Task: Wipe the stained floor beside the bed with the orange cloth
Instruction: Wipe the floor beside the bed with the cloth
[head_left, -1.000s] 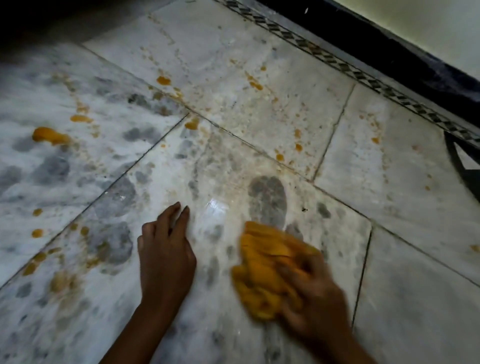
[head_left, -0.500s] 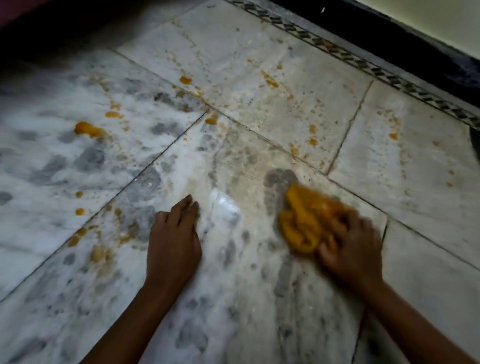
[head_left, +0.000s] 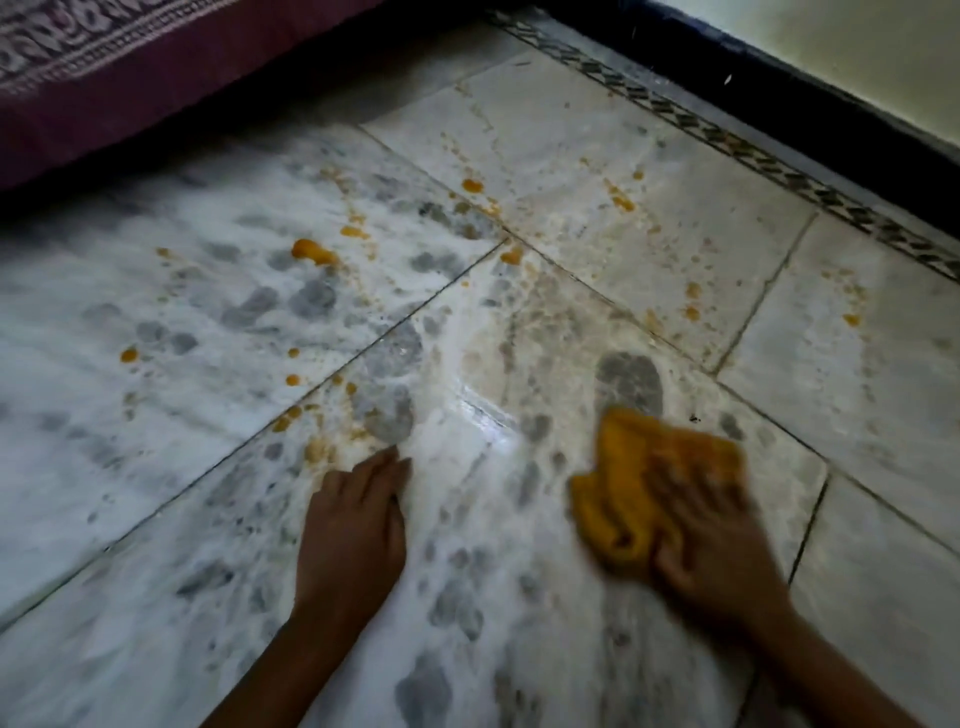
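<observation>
Orange cloth (head_left: 639, 483) bunched under R hand (head_left: 711, 551), fingers curled onto it (blurred), mid-floor (head_left: 208, 519). L hand (head_left: 353, 525) flat, fingers straight, bracing. Thickest stains (head_left: 311, 252) lie ahead-left, twd floor's bed (head_left: 130, 93) edge, nearer L hand.

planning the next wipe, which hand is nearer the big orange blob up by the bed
Left. The left hand lies flat nearer the person than the orange blob, slightly to its right; the right hand, holding the orange cloth, is much farther off to the right.
</observation>
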